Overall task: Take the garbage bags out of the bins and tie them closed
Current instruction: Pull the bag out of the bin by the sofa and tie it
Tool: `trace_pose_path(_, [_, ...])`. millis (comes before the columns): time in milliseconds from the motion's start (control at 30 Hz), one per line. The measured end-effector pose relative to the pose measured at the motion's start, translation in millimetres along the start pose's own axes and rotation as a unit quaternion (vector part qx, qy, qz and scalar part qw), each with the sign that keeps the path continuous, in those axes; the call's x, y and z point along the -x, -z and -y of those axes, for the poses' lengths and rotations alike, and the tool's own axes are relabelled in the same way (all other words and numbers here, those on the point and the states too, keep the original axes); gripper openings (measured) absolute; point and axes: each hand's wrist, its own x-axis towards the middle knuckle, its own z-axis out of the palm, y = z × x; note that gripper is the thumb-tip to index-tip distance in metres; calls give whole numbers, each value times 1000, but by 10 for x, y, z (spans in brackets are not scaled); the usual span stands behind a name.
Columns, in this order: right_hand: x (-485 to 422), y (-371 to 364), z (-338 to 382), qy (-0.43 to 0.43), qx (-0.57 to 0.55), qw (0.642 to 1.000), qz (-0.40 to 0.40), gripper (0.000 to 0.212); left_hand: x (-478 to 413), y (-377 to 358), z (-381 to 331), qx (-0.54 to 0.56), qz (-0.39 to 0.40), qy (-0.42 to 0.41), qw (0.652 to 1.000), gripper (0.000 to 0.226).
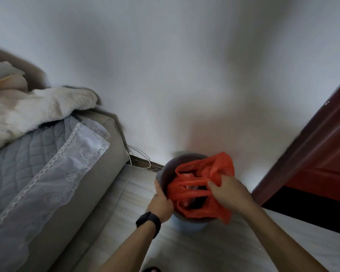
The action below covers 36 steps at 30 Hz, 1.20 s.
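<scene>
The bin (177,160) stands on the pale floor (185,250) close to the white wall (165,65), between a grey sofa (100,173) and a dark red door (322,154). The orange-red garbage bag (221,163) is still inside it, its loose top bunched up above the rim. The person's left hand (161,203), with a black watch (148,220) on the wrist, has its fingers curled over the bin's left edge. The right hand (229,191) has its fingers closed on a gathered fold of the bag at the right side. A fluffy cream blanket (37,110) and a lace cover (67,158) lie on the sofa, and a white cable (141,156) loops by the wall.
</scene>
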Motion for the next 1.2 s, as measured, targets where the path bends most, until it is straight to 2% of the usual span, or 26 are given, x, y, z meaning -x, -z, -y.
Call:
trace_pose_path(133, [-77, 142, 19, -38, 130, 987, 83, 52, 71, -46, -129, 88, 38, 70, 993, 96])
trace_pose_path(233, [-78, 285, 104, -47, 183, 978, 92, 51, 22, -14, -197, 162, 28, 107, 981, 91])
trace_pose_path(300, [-81, 392, 199, -40, 178, 979, 89, 54, -34, -1, -186, 175, 21, 114, 978, 91])
trace_pose_path(433, [-76, 639, 401, 26, 20, 999, 11, 39, -72, -26, -172, 144, 3, 118, 982, 94])
trace_pose_path(533, [-29, 802, 443, 39, -135, 987, -79, 30, -122, -70, -190, 126, -30, 111, 985, 95])
trace_pose_path(633, [-36, 855, 417, 32, -288, 944, -155, 38, -123, -68, -233, 133, -18, 106, 985, 92])
trace_pose_path(700, [-8, 924, 412, 28, -419, 888, -187, 38, -134, -63, -228, 167, -14, 106, 980, 87])
trace_pose_path(767, [24, 998, 431, 43, -503, 841, -195, 35, -145, -57, -222, 194, -10, 101, 976, 82])
trace_pose_path(833, [42, 1045, 471, 74, -541, 812, -207, 30, -126, -53, -235, 200, -17, 90, 975, 76])
trace_pose_path(967, [73, 1090, 585, 109, -581, 777, -216, 28, -61, -66, -301, 199, -31, 78, 976, 69])
trace_pose_path(1067, [59, 1129, 652, 83, -612, 755, -223, 32, -29, -113, -362, 109, -63, 61, 990, 78])
trace_pose_path(1133, [35, 1197, 683, 65, -614, 758, -212, 34, -4, -159, -401, 1, -91, 35, 995, 75])
trace_pose_path(1200, [11, 1308, 705, 46, -592, 782, -189, 37, 13, -181, -406, -56, -98, 26, 993, 61])
